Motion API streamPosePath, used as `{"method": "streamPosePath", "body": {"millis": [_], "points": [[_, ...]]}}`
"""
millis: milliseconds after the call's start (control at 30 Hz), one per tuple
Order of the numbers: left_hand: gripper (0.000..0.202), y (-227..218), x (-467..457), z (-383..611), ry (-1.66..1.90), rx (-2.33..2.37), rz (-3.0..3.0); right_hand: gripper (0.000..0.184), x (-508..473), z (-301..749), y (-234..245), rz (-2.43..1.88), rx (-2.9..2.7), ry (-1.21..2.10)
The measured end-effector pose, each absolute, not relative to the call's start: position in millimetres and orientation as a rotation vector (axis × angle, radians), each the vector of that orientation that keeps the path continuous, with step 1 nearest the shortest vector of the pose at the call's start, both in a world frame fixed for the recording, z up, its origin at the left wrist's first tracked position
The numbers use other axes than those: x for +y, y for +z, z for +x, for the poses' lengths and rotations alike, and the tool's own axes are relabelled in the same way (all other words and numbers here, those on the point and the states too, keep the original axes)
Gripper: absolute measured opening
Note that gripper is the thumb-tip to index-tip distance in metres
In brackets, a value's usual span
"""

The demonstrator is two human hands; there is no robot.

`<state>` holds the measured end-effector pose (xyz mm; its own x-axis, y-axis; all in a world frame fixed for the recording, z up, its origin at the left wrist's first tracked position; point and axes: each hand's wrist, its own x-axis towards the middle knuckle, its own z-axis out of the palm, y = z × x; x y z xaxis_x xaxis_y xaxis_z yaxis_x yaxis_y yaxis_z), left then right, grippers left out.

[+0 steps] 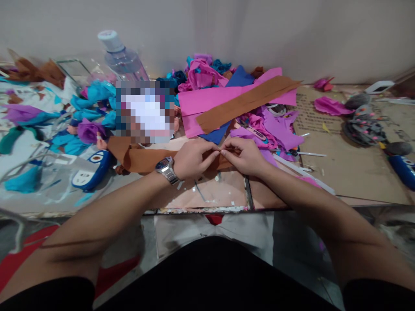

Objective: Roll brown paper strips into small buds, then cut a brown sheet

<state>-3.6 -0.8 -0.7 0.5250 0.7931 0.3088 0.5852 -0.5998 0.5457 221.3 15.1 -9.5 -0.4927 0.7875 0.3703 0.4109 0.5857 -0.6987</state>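
A brown crepe paper strip (145, 160) stretches along the table's front, its left end curled over. Both hands meet at its right part. My left hand (193, 159), with a metal watch (167, 169) on the wrist, pinches the paper between thumb and index finger. Directly beside it my right hand (245, 156) pinches the same strip, and the fingertips of the two hands touch. The paper right under the fingers is partly hidden. Just beyond the hands, another brown strip (246, 103) lies across a wide pink strip (207, 101).
A capped clear bottle (125, 60) stands at the back left, near a blurred-out patch. Turquoise paper pieces (97, 93) and a blue-and-white device (94, 170) lie left. Purple scraps (280, 129) are right of centre. Cardboard (330, 155) and a grey cluttered dish (363, 127) are farther right.
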Motion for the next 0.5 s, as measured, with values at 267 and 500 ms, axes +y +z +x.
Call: {"method": "streamPosePath", "body": {"millis": [267,500], "points": [[0.031,1.9,2.1,-5.9,0.775,1.132,2.284,0.012,15.1,220.6,-9.7,-0.974,-2.033,0.86],[0.029,4.6,4.5,-7.8,0.758,1.109,2.213,0.011,15.5,220.3,-9.4,-0.977,-2.059,0.773]]}}
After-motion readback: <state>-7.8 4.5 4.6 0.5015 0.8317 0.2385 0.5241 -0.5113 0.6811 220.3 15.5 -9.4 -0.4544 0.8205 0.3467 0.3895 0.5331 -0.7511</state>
